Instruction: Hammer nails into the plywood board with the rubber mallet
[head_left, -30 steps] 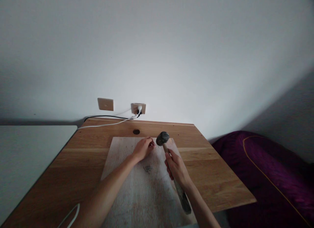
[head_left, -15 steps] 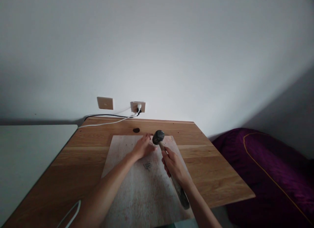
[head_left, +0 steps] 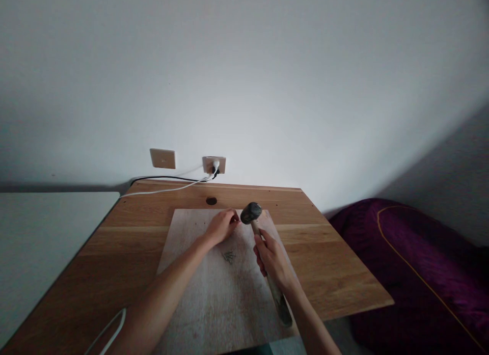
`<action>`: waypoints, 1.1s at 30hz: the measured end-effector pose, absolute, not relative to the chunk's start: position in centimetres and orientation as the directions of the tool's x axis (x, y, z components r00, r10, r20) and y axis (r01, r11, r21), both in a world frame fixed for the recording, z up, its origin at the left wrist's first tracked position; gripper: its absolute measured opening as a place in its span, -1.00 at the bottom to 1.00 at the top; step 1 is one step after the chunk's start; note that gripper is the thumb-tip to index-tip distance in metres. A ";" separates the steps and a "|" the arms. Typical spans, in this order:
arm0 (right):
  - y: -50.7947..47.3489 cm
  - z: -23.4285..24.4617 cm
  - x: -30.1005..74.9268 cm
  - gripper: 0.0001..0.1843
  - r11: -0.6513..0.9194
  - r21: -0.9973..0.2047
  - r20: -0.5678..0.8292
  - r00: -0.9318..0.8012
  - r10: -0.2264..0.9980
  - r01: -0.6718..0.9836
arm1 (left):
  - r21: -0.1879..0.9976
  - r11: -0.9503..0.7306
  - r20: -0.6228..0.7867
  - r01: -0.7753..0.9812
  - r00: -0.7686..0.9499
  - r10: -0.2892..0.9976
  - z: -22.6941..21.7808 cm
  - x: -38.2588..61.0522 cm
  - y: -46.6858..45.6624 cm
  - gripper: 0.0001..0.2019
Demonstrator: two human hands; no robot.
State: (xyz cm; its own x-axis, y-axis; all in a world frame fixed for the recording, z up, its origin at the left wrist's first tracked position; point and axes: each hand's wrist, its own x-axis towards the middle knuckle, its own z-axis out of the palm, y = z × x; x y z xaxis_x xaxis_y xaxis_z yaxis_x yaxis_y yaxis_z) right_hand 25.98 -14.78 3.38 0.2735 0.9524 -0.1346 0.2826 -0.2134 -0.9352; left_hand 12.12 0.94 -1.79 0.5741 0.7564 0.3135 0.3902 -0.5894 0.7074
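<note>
My right hand (head_left: pixel 272 258) is wrapped round the wooden handle of a hammer (head_left: pixel 251 213) with a dark, heavy head. The head hangs over the far part of a pale wooden board (head_left: pixel 198 304), and the handle's end points back toward me. Close to the left of the head, my left hand (head_left: pixel 221 226) rests low over the board with thumb and fingertips pinched together. Whatever is between them is too small to make out. A small pile of thin nails (head_left: pixel 228 256) lies on the board, nearer to me than the left hand. Small dark dots mark the board's far left part.
Beneath the board is a wooden table (head_left: pixel 324 263) with a round hole near its back edge. White and black cords run to a wall socket (head_left: pixel 214 165). A white surface (head_left: pixel 46 253) adjoins at left; a purple cushioned thing (head_left: pixel 412 258) stands at right.
The fingers of my left hand have closed from a looser spread into a pinch. The hammer head has shifted slightly to the right, still raised in my right hand.
</note>
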 end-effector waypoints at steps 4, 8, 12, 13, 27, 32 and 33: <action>-14.8 3.7 25.9 -0.48 -0.227 -0.940 -0.149 0.292 0.945 0.256 | 0.692 -0.587 0.286 0.420 0.587 0.757 -1.7 12.2 0.8 -0.92; -14.5 4.4 25.6 -0.46 -0.190 -0.953 -0.118 0.289 0.950 0.236 | 0.657 -0.607 0.294 0.447 0.590 0.752 -2.0 12.3 0.8 -0.84; -13.9 4.2 25.6 -0.54 -0.171 -0.913 -0.085 0.238 0.967 0.370 | 0.665 -0.616 0.310 0.423 0.594 0.742 -2.2 12.1 0.9 -0.42; -13.8 4.0 25.6 -0.56 -0.179 -0.895 -0.091 0.226 0.970 0.409 | 0.673 -0.615 0.311 0.411 0.598 0.739 -2.2 12.0 0.9 -0.39; -15.6 2.7 26.6 -0.51 -0.210 -0.933 -0.128 0.279 0.952 0.292 | 0.703 -0.591 0.307 0.396 0.580 0.754 -2.1 11.8 0.8 -0.37; -19.6 1.5 28.3 -0.40 -0.282 -0.927 -0.202 0.306 0.930 0.248 | 0.695 -0.631 0.381 0.344 0.569 0.729 -2.0 11.9 0.7 -0.56; -20.2 1.2 28.5 -0.40 -0.295 -0.914 -0.201 0.319 0.926 0.280 | 0.694 -0.642 0.394 0.327 0.574 0.718 -1.8 11.9 0.7 -0.64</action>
State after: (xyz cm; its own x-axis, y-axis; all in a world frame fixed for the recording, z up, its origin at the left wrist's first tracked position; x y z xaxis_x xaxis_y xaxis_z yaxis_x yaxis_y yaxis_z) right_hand 28.51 -20.19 1.15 0.3187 0.9263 -0.2010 0.2803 -0.2947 -0.9135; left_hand 11.85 0.70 -1.81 0.5738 0.7180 0.3941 0.3270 -0.6419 0.6936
